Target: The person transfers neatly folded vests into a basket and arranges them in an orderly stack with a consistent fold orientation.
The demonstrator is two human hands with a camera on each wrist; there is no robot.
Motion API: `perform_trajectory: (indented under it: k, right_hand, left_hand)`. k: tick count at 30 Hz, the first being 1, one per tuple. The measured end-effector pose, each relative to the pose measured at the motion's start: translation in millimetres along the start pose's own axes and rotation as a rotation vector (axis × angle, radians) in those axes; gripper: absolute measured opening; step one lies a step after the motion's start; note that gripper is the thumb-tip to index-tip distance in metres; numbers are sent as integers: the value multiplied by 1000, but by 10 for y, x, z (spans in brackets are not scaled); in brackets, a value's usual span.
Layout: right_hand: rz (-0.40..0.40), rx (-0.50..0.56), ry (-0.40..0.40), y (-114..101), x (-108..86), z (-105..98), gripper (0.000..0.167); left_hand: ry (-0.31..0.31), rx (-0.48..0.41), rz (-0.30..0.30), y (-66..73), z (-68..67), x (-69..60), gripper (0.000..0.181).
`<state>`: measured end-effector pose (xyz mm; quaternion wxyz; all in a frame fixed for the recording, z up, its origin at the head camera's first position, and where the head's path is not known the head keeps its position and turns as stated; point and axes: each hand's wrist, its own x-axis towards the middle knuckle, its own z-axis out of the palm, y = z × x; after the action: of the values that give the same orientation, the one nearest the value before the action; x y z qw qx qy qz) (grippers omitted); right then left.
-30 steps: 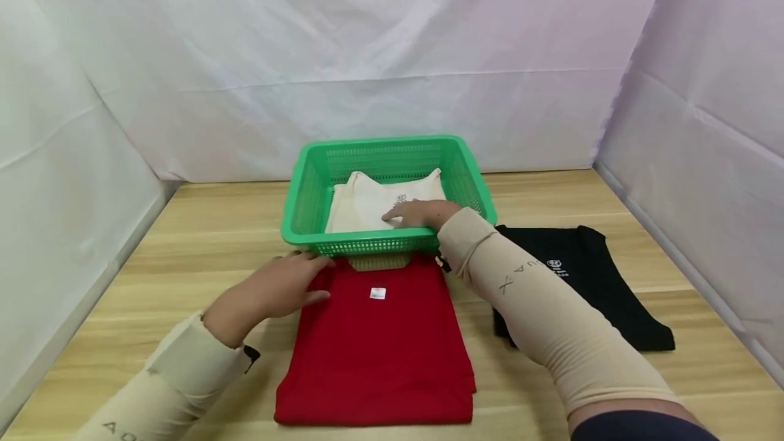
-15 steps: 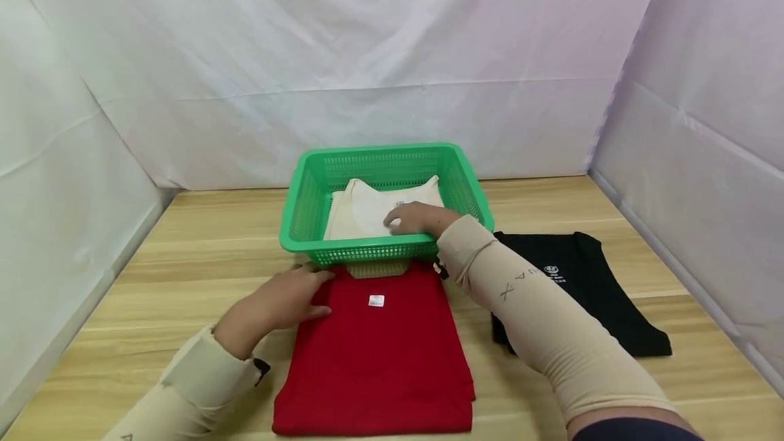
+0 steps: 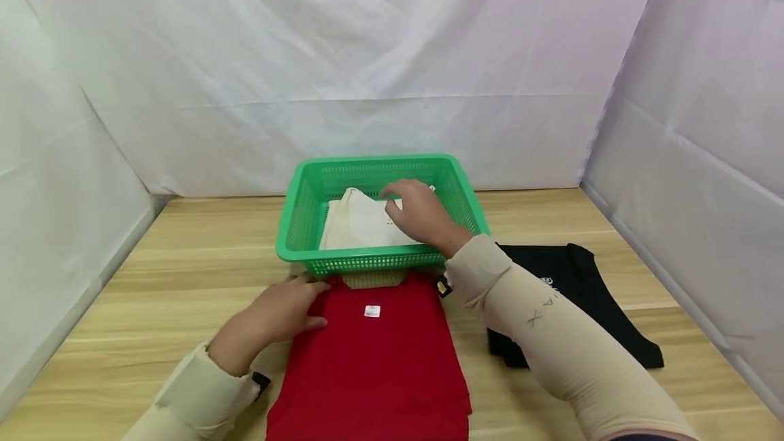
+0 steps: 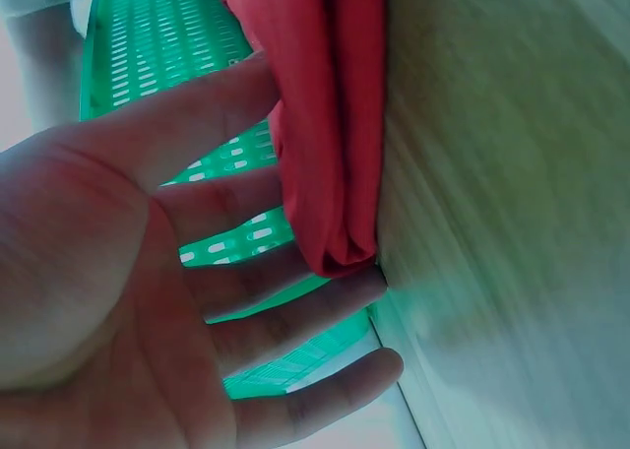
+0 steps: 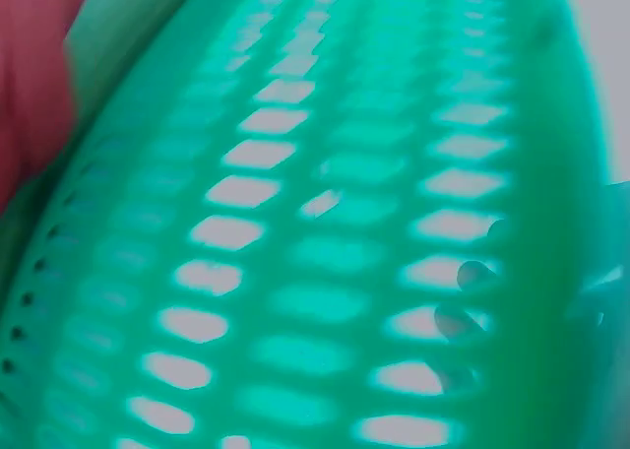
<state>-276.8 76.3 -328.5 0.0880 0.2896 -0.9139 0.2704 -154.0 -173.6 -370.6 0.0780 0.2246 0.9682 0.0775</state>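
A folded red top [image 3: 380,359] with a small white label lies in front of the green basket [image 3: 380,254]. My left hand [image 3: 278,315] touches its upper left edge. In the left wrist view that hand's fingers [image 4: 295,321] are straight and spread beside the folded red edge; some tips are hidden by the cloth. Inside the basket lies a folded cream top [image 3: 361,223] with small dark print. Over it, above the basket's front right, hovers my right hand [image 3: 419,213] with loosely bent fingers, holding nothing visible. The right wrist view is mostly filled by the basket's perforated wall [image 5: 325,252].
A folded black top [image 3: 569,284] with white print lies on the wooden table [image 3: 202,257] at the right, partly behind my right forearm. White cloth walls [image 3: 367,53] enclose the table at the back and both sides.
My right hand has lifted off the cream top and moved up and slightly back. My left hand stays by the red top's edge. The whole view has shifted slightly downward.
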Motion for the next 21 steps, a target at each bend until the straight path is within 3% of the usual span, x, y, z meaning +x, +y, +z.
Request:
perform_trajectory:
  k: [6,10,15,21]
  right_hand:
    - [-284,-19,162,-339,-430,-172,19]
    - [-386,-87,159,-464,-791,-194,13]
    - [-333,-193,16,-400,-1064,-141,15]
    - [-193,-273,-166,-196,-1171,-58,23]
  left_hand:
    - [16,7,0,42,-24,-12,54]
    - [0,-22,-15,89,-84,27,54]
    - [-5,-39,-17,130,-131,33,52]
    - [6,-40,19,152,-119,3,48]
